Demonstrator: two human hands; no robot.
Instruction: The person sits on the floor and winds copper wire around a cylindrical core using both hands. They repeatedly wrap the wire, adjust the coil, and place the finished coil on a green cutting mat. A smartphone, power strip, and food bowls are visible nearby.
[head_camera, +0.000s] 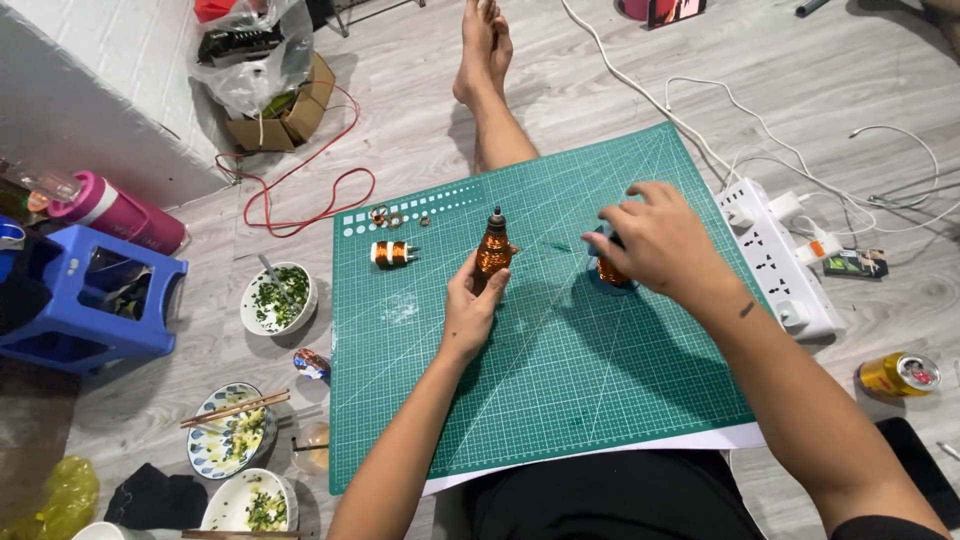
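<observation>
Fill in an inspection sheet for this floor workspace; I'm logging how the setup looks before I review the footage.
Surface: green cutting mat on a grey wood-look floor, white sheet under its near edge.
Job's things: copper-wound coil held upright by the left hand; a second copper-wound piece under the right hand; small copper spool lying on the mat.
Clutter: food bowls, chopsticks, yellow can, blue stool, pink bottle.
Grippers: left hand closed on the coil; right hand's grip hidden.
Cables: white power strip with white leads; red cable looped on the floor.
Surroundings: cardboard box with a plastic bag.
</observation>
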